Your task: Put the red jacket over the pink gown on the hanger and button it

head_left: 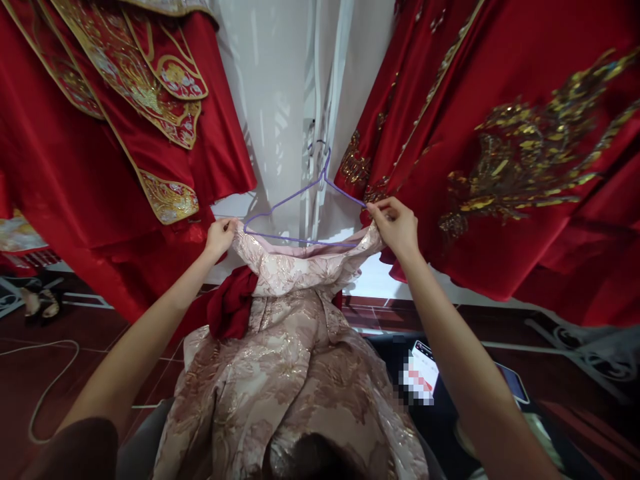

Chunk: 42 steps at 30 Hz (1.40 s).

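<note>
A pale pink and gold brocade dress (290,333) hangs in front of me from a thin purple hanger (295,190), whose hook reaches a white metal pole behind. My left hand (221,239) pinches the dress's left shoulder edge beside the hanger's left end. At the opposite shoulder, my right hand (397,223) is closed on the dress edge close to the hanger's right end. The neckline is stretched between both hands, with the hanger's lower bar just above it. Dark red cloth (233,303) lies against the dress's left side.
Red embroidered garments (170,133) hang on the left, and a red skirt with gold sequins (530,153) hangs on the right. A lit phone (423,363) lies low on the right. White rack legs, black shoes (45,303) and a pale cable (75,350) are on the floor.
</note>
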Available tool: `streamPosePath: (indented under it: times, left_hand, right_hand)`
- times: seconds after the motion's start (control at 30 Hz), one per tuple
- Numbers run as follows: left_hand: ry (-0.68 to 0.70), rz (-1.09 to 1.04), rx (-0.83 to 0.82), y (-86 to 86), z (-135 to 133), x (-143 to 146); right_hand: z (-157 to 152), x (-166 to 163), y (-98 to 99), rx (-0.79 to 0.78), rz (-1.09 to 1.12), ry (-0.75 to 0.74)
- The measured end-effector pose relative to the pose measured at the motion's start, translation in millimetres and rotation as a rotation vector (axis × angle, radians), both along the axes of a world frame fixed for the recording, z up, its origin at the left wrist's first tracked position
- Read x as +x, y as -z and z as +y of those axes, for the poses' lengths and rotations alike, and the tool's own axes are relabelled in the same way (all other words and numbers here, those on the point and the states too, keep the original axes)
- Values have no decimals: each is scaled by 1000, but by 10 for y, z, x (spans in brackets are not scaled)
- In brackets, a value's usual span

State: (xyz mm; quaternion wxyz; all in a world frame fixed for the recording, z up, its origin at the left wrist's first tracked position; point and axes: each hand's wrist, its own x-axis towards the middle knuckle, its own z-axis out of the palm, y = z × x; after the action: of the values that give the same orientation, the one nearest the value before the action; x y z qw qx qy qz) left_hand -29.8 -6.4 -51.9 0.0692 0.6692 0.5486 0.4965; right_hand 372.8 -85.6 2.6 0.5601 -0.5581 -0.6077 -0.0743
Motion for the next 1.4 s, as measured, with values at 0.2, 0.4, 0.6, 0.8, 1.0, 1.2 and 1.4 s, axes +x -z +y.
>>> streamPosePath:
  times: [0.2, 0.4, 0.6, 0.8, 1.0, 1.2, 1.4]
  left_hand:
    - [-3, -7, -14, -35, -25, -9]
    - [10, -94, 2, 54, -113, -59]
    - [56, -89, 73, -132, -72, 70]
    - [237, 97, 143, -480, -91, 552]
    - [403, -34, -26, -389, -75, 509]
    - [263, -115, -472, 226, -138, 74]
    - [621, 74, -887, 645, -443, -189]
  right_hand:
    - [-15, -15, -4, -2, 1, -7]
    - [-5, -12, 5, -3, 1, -1]
    - [8, -9, 16, -7, 11, -23]
    - [36, -11, 80, -17, 55, -57]
    - [62, -2, 109, -19, 71, -63]
    - [78, -19, 133, -17, 82, -61]
    - [110, 2, 137, -23, 77, -58]
